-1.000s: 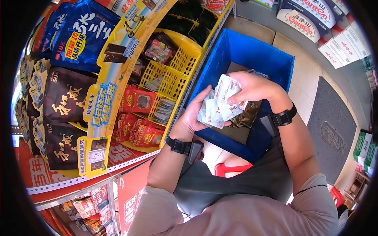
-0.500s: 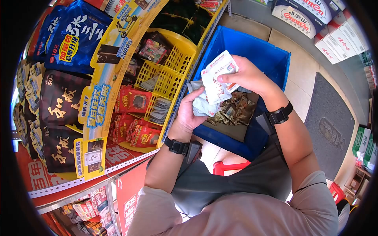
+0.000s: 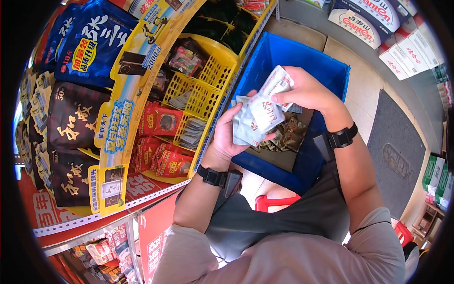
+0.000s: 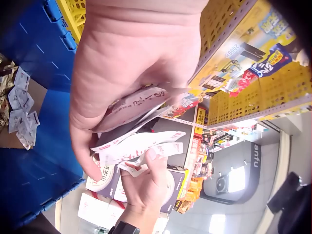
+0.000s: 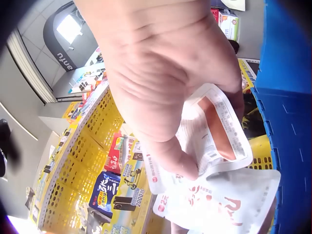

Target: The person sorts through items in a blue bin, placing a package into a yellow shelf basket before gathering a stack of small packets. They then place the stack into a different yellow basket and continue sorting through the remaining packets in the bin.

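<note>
In the head view my left hand [image 3: 227,132] holds several white sachets [image 3: 246,127] fanned out over the near left side of a blue crate [image 3: 343,78]. My right hand [image 3: 309,92] pinches more white sachets [image 3: 278,81] between thumb and fingers, and they overlap the left hand's bunch. Red lettering marks their faces. The right wrist view shows one sachet [image 5: 219,129] with a brown window under the right thumb. Seen from the left wrist, sachets [image 4: 136,109] stand between the left thumb and fingers. Brown-gold packets [image 3: 289,132] lie on cardboard inside the crate.
To the left, a yellow divided basket [image 3: 208,102] holds silvery sachets [image 3: 193,132] and red packets [image 3: 163,119]. Large blue bags [image 3: 92,42] and dark bags [image 3: 73,116] stand behind it. Drink cartons [image 3: 357,23] sit at the upper right, above a grey mat [image 3: 395,151].
My right hand lifted its sachets up and left, then came back right and tilted them against the left bunch. Brown-gold packets in the crate show more than a second ago.
</note>
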Demonstrator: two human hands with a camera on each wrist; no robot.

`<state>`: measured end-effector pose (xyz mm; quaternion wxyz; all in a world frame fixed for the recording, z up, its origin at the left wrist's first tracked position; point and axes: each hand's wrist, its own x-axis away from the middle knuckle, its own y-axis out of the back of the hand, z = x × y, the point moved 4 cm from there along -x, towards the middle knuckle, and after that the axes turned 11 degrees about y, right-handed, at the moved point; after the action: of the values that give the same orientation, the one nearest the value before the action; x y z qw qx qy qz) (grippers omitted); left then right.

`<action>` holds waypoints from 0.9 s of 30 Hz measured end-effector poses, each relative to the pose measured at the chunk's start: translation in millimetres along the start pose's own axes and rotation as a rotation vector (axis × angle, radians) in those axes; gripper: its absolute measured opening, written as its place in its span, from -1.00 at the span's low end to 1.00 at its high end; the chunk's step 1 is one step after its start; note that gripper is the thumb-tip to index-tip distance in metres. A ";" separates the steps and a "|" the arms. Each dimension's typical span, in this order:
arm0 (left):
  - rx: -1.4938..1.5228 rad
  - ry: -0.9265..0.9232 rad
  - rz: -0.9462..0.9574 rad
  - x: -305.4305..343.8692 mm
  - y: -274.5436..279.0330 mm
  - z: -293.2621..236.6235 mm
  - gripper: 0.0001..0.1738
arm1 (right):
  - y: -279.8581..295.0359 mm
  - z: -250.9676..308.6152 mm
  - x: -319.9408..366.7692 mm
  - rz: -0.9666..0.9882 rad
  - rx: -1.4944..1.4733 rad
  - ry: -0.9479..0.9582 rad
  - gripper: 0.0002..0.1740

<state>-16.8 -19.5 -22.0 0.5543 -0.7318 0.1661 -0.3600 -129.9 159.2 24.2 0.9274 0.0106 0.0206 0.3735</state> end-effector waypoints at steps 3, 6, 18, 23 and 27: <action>-0.081 0.072 -0.085 -4.7 10.3 3.2 -0.29 | 1.8 8.4 0.8 0.090 0.115 0.090 -0.75; -0.126 0.118 -0.219 -9.9 22.9 8.6 -0.34 | -11.5 4.6 -2.2 0.148 0.282 0.183 -0.79; -0.089 0.078 -0.165 -12.9 53.0 5.2 -0.42 | -57.2 -10.9 2.7 0.221 0.170 0.231 -0.68; -0.010 -0.032 -0.171 -12.8 38.4 -0.5 -0.42 | -39.0 -18.7 -2.6 -0.080 -0.005 0.342 -0.67; 0.008 -0.040 -0.160 -13.0 28.1 -4.5 -0.45 | -19.6 -24.0 -4.8 -0.149 -0.118 0.154 -0.69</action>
<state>-24.5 -23.5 -52.1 0.5301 -0.7474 0.0946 -0.3892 -120.9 141.8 -0.4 0.9473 -0.0743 0.0702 0.3036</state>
